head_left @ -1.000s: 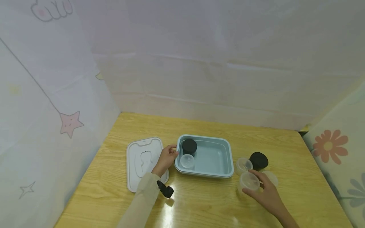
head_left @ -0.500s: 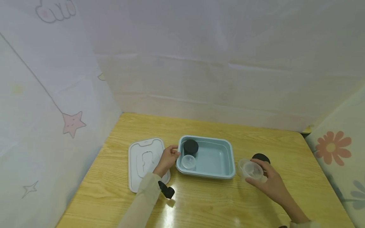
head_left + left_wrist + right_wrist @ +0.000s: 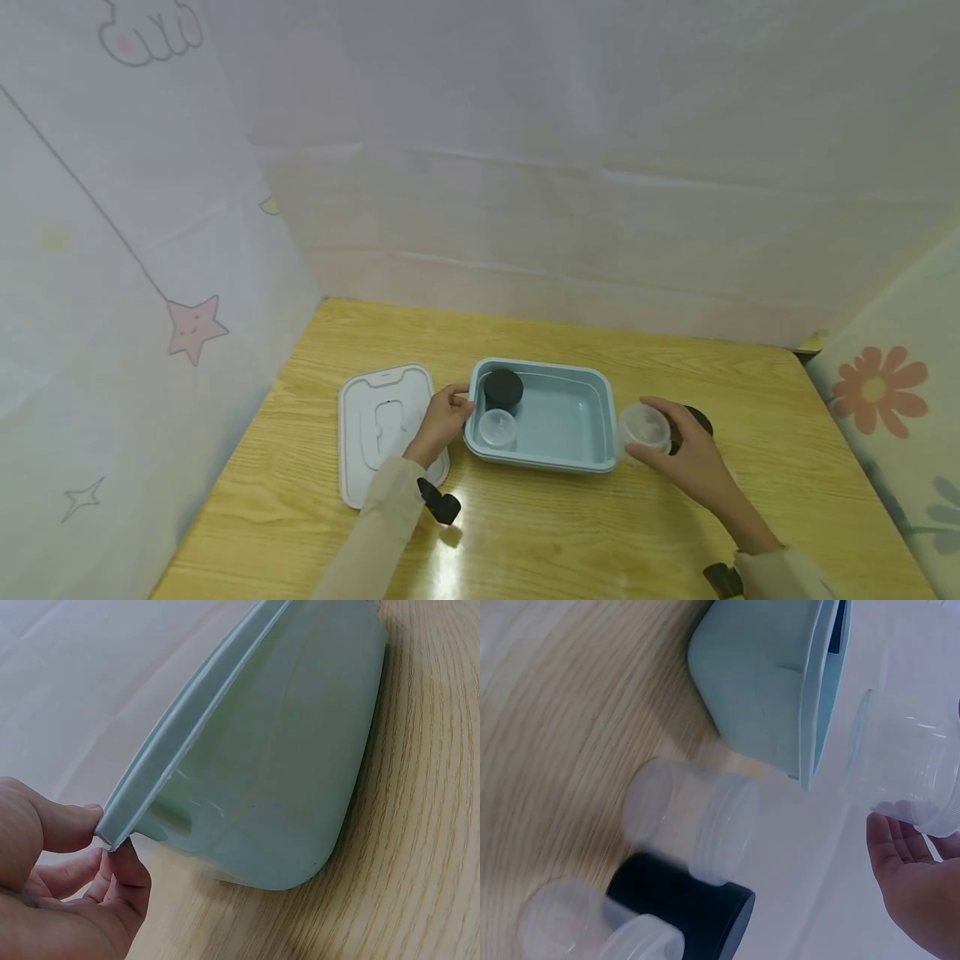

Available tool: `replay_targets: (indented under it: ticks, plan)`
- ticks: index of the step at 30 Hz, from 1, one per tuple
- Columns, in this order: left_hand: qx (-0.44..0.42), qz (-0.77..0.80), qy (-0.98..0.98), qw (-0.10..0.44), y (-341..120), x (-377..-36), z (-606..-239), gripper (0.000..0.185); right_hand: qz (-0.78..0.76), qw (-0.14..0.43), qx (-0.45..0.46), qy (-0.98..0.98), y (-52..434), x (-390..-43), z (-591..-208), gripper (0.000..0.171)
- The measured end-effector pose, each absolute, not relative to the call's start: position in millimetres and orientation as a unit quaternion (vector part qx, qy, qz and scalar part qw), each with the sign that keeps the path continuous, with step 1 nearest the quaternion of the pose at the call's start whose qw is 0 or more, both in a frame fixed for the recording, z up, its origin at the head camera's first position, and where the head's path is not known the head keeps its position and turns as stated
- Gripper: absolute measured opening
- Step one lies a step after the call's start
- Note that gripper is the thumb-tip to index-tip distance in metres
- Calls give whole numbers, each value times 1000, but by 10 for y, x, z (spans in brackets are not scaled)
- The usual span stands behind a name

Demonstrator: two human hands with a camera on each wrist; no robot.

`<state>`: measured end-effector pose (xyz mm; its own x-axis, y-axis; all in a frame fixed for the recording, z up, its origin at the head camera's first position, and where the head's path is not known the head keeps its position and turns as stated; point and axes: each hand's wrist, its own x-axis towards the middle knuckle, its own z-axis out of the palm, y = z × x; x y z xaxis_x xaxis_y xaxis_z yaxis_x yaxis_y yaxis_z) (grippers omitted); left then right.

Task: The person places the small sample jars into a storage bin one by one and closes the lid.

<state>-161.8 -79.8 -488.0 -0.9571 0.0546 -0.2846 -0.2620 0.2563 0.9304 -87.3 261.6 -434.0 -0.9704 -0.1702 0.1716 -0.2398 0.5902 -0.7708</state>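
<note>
My left hand pinches the left rim of a light blue plastic bin, thumb above and fingers beneath, as the left wrist view shows. Inside the bin, along its left end, sit a black round jar and a clear lidded jar. Just off the bin's right end, my right hand grips a clear plastic jar between thumb and fingers. That jar is raised to about the height of the bin's rim in the right wrist view.
Below the right hand stand two more clear jars, one nearer the bin, and a black jar. A pale grey lid lies flat on the wooden table, left of the bin. Printed cloth hangs behind the table.
My right hand has lifted the clear jar off the table and carried it up and left toward the bin. The left hand keeps its place at the rim.
</note>
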Motion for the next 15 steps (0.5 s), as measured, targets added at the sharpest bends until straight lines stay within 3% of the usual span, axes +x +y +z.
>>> replay_targets:
  ticks: [15]
  plan:
    - [-68,606,782,129,-789,-1620,-4877,36,452,-1,104,-886,2290,-1154,-4511,68]
